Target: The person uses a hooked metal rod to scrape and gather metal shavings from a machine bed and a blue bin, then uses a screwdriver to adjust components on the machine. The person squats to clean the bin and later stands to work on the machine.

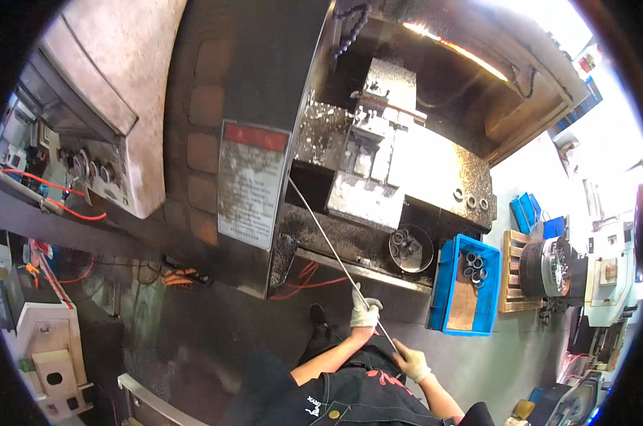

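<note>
Rod (326, 236), one, slanting from near right to far left, in front of the open machine. Far tip up beside the edge of the dark machine panel (254, 85); near end down by the person's body. Both hands on it, each in a pale glove. Left hand (365, 313) closed around the shaft, fingers curled, farther along than the other. Right hand (411, 361) closed at the near end (the exact finger placement is too small to make out). The two hands stand apart, bare rod showing between them.

Counts: three metal rings (471, 202) on the right of the machine bed (435, 160), set near one another. Several more in a round dark pan (415, 261) below the bed, heaped to its left side; overlapping, no sure number. Another cluster in the one large blue bin (446, 284) to the right, gathered toward its far end, brown bottom bare nearer.

Look of the rod: long, thin, straight, pale grey.

Farther right: one wooden pallet (512, 273) bearing a thick round metal piece (545, 270). Far side: a lit strip lamp (456, 51) inside the machine.
</note>
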Tool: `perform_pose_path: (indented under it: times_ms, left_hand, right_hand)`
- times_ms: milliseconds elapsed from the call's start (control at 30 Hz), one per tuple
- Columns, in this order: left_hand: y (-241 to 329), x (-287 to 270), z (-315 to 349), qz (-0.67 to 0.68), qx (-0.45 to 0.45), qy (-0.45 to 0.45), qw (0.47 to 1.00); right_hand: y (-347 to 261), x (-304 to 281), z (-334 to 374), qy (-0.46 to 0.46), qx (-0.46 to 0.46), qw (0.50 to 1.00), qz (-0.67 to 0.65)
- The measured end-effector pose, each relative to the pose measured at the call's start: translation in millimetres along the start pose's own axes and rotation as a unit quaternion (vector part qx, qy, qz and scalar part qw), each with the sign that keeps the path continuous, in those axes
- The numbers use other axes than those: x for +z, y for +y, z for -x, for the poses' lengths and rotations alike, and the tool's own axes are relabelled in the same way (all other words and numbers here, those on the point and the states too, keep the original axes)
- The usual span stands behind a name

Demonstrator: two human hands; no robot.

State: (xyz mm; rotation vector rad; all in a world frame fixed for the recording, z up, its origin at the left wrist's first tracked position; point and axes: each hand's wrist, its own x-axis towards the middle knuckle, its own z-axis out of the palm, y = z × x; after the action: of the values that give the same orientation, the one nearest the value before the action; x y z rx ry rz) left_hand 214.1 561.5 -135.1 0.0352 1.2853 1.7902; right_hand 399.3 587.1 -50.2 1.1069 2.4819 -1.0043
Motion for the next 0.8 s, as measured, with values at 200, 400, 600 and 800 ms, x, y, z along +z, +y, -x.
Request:
perform_pose_path:
  times_ms: [200,400,600,800]
  left_hand:
    - [58,24,-1,-0.077,0.005,-0.09,0.993]
    - [48,26,4,-0.039,0.026,-0.13,0.99]
    - [32,44,30,-0.012,-0.033,-0.256,0.966]
    - [13,91,49,-0.057,-0.062,-0.314,0.946]
  right_hand:
    - [1,1,3,0.015,0.025,0.999,-0.028]
    - [-1,-5,9,0.085,0.002,0.996,0.0]
    - [30,-3,42,0.14,0.057,0.984,-0.095]
    - [52,-12,85,0.198,0.113,0.949,-0.219]
